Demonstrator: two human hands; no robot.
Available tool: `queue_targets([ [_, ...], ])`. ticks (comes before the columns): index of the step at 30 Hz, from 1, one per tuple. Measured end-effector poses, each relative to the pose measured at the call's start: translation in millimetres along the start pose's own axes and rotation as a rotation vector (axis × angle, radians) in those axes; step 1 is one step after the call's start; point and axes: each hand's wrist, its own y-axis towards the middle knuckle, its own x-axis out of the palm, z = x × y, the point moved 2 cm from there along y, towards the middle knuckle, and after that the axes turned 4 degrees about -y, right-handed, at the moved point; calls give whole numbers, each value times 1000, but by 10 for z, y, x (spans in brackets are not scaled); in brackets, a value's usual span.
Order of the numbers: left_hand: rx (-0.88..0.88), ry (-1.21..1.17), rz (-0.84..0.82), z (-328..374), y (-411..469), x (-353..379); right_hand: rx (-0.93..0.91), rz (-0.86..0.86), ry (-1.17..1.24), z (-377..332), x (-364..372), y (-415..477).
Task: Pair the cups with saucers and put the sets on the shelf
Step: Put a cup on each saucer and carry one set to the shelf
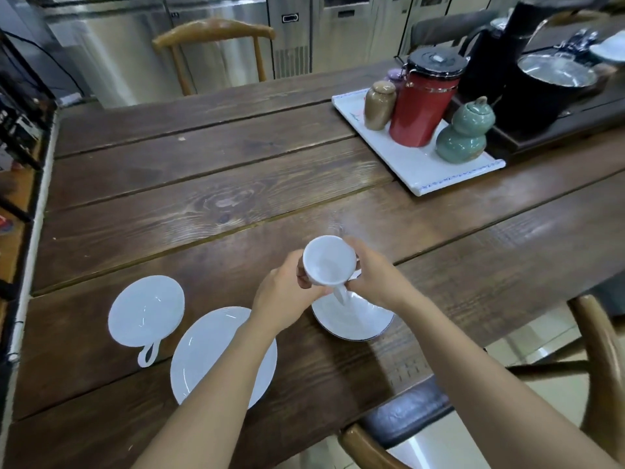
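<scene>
A small white cup (328,260) is held between both hands above a dark-rimmed white saucer (351,321), handle pointing down toward me. My left hand (285,292) grips its left side. On the other side, my right hand (375,275) wraps the cup and also appears to hold the saucer's far edge, which is tilted. A second white cup (146,311) with its handle toward me stands on the table at the left. Beside it lies another white saucer (216,350), partly under my left forearm.
The wooden table (203,184) carries a white tray (416,170) with a red canister (422,99), a brown jar and a green gourd jar at the back right. Black kettles stand behind. Wooden chairs sit at the far side and near right. A dark rack (17,130) stands at the left.
</scene>
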Motion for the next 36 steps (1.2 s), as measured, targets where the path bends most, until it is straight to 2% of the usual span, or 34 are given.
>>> queue_targets([
  [8,-5,29,-99,11,-87,429,91,-9,-30,317,-88,-254],
  [17,-28,16,-147,-26,-176,497,98,-21,-104,432,-7,-323],
  [21,-41,38,-249,10,-159,444,120,-46,-301,450,-103,-329],
  [23,-28,91,-290,16,-137,328,151,38,-393,406,-226,-288],
  [28,-38,65,-126,-55,-143,-290,73,164,-361,14,-315,-48],
  [33,-66,12,133,-330,-373,-979,-116,-13,-379,-578,219,178],
  [36,-122,79,336,-587,-561,-1339,-204,-118,-368,-877,658,289],
])
